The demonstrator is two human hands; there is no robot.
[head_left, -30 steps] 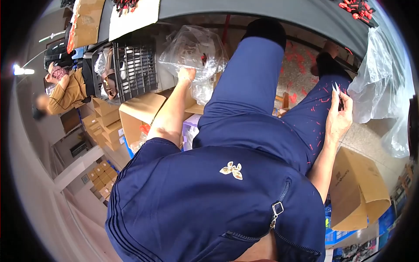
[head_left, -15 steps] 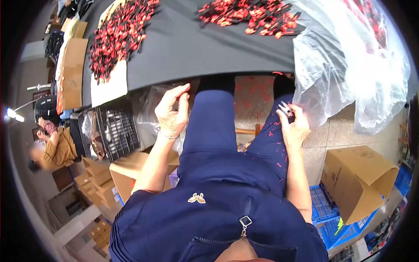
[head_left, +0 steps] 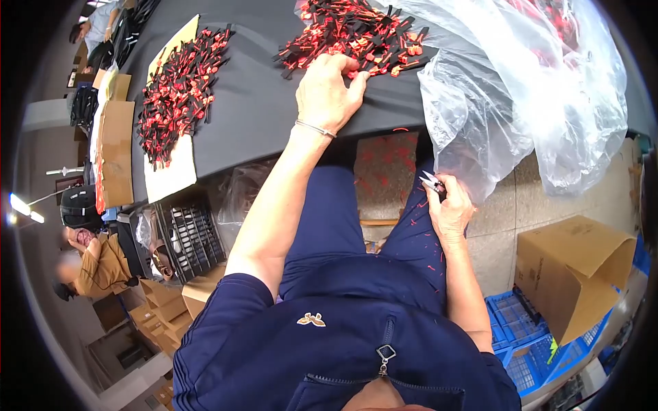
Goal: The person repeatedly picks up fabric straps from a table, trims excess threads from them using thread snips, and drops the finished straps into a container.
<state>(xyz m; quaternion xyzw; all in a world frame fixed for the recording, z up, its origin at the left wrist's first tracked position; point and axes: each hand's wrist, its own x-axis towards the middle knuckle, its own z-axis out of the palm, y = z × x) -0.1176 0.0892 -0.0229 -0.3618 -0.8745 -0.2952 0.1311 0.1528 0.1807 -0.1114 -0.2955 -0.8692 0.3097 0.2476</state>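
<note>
My left hand (head_left: 325,96) reaches over the table, its fingertips at the near edge of a loose pile of small black-and-red strap-like pieces (head_left: 363,31). Its thumb and forefinger stand a little apart among the pieces; the other fingertips are partly hidden. Above my right thigh, my right hand (head_left: 452,209) is closed around small metal thread snips (head_left: 432,182), their pointed blades angled up and left. Short red thread bits lie on my dark blue trouser leg below it. A second pile of black-and-red pieces (head_left: 179,103) lies to the left on a pale sheet (head_left: 171,168).
A dark cloth covers the table (head_left: 253,103). Clear plastic bags (head_left: 480,103) hang over its right edge. An open cardboard box (head_left: 569,267) and blue crates (head_left: 514,322) stand at right. At left are a black crate (head_left: 190,236), cartons and a seated person (head_left: 103,267).
My left hand has moved from above my lap up and forward to the middle pile. My right hand stays near my thigh with the snips. The view has shifted slightly.
</note>
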